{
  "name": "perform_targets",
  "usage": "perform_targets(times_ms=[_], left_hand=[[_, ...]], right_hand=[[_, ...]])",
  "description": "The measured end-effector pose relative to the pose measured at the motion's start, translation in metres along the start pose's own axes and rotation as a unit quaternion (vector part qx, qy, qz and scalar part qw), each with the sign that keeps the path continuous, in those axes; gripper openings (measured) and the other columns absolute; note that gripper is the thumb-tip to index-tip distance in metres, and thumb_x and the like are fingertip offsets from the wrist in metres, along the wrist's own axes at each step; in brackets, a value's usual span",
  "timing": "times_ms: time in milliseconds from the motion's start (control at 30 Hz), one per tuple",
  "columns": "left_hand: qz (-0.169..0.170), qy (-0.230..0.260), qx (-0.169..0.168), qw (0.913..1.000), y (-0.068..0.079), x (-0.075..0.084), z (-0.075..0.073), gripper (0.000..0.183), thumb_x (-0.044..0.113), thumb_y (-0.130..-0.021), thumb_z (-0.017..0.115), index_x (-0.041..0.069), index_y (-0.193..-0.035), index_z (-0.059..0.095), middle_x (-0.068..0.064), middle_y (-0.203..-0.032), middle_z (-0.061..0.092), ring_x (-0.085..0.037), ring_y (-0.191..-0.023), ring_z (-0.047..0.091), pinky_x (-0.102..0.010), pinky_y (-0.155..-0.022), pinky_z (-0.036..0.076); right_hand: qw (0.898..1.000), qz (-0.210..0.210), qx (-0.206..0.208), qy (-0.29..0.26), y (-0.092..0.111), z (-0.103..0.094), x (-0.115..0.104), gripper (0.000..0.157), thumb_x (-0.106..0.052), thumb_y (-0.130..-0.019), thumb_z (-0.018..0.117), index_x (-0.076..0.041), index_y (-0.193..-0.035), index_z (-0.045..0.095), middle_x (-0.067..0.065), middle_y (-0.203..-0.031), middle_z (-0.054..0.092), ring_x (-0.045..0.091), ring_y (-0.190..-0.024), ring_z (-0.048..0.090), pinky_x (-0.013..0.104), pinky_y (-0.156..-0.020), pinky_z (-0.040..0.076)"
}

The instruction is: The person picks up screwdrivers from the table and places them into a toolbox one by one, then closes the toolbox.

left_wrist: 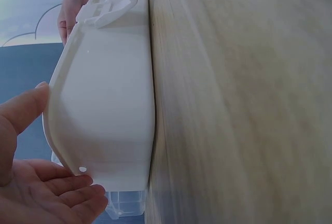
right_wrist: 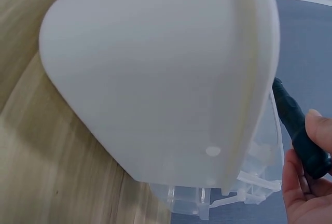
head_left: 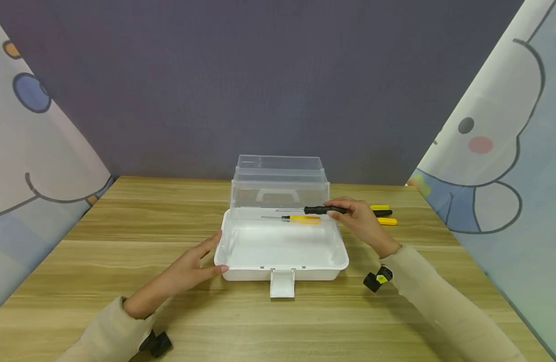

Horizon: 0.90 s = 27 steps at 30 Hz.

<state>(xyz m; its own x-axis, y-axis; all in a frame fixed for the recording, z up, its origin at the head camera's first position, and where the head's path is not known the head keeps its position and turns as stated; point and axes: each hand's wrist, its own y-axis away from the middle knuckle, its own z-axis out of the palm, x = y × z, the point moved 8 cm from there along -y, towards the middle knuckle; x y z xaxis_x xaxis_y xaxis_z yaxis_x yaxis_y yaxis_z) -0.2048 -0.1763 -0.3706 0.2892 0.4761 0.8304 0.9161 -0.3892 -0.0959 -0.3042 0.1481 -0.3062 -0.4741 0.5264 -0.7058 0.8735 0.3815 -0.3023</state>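
Note:
A white plastic toolbox (head_left: 284,274) stands on the table with its clear lid (head_left: 280,176) raised at the back. My right hand (head_left: 360,221) pinches a screwdriver (head_left: 317,209) by its black handle, above the box's back right part, shaft pointing left. In the right wrist view, thumb and fingers close round the dark handle (right_wrist: 298,130) beyond the box wall. A yellow-handled screwdriver (head_left: 300,218) lies inside along the back. My left hand (head_left: 191,266) rests against the box's left side, thumb at the front corner; the left wrist view shows its fingers (left_wrist: 78,195) extended along the wall.
Right of the box, partly behind my right hand, lie a yellow handle (head_left: 388,221), a black handle (head_left: 384,213) and another yellow handle (head_left: 381,207). The front latch (head_left: 282,285) hangs down. A dark panel (head_left: 278,90) rises behind the wooden table (head_left: 169,221).

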Motion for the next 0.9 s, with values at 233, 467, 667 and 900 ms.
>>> perform_targets(times_ms=[233, 467, 667, 900], left_hand=[[-0.004, 0.002, 0.002, 1.0, 0.002, -0.001, 0.0, 0.086, 0.03, -0.087, 0.069, -0.005, -0.147, 0.019, -0.021, -0.154, 0.016, -0.041, -0.14, 0.013, -0.057, -0.107, 0.014], [0.005, -0.003, -0.003, 1.0, 0.001, -0.001, 0.001, 0.086, 0.031, -0.087, 0.068, -0.005, -0.147, 0.017, -0.021, -0.154, 0.015, -0.041, -0.14, 0.013, -0.056, -0.107, 0.015], [0.004, -0.016, 0.003, 0.9999, 0.001, 0.0, 0.0, 0.087, 0.032, -0.087, 0.068, -0.005, -0.147, 0.018, -0.02, -0.153, 0.017, -0.039, -0.14, 0.016, -0.052, -0.108, 0.017], [-0.001, -0.015, 0.002, 0.9999, 0.001, 0.001, -0.001, 0.087, 0.032, -0.086, 0.068, -0.006, -0.147, 0.018, -0.02, -0.153, 0.017, -0.039, -0.14, 0.016, -0.052, -0.107, 0.017]], right_hand=[[1.0, 0.002, -0.008, 0.01, -0.002, 0.005, -0.002, 0.029, -0.012, -0.092, 0.062, 0.001, -0.117, 0.065, 0.017, -0.118, 0.061, 0.018, -0.079, 0.048, 0.022, -0.06, 0.037], [1.0, -0.005, -0.012, 0.015, 0.0, 0.007, -0.016, 0.027, -0.007, -0.091, 0.061, 0.005, -0.115, 0.065, 0.019, -0.114, 0.062, 0.017, -0.07, 0.045, 0.022, -0.057, 0.036], [1.0, -0.01, -0.01, 0.009, -0.005, 0.011, -0.001, 0.029, -0.016, -0.091, 0.064, -0.002, -0.116, 0.067, 0.013, -0.114, 0.064, 0.016, -0.064, 0.043, 0.023, -0.055, 0.036], [0.999, -0.018, -0.01, 0.025, -0.008, 0.013, -0.001, 0.027, -0.018, -0.09, 0.064, -0.003, -0.114, 0.068, 0.01, -0.112, 0.065, 0.016, -0.067, 0.046, 0.023, -0.057, 0.039]])
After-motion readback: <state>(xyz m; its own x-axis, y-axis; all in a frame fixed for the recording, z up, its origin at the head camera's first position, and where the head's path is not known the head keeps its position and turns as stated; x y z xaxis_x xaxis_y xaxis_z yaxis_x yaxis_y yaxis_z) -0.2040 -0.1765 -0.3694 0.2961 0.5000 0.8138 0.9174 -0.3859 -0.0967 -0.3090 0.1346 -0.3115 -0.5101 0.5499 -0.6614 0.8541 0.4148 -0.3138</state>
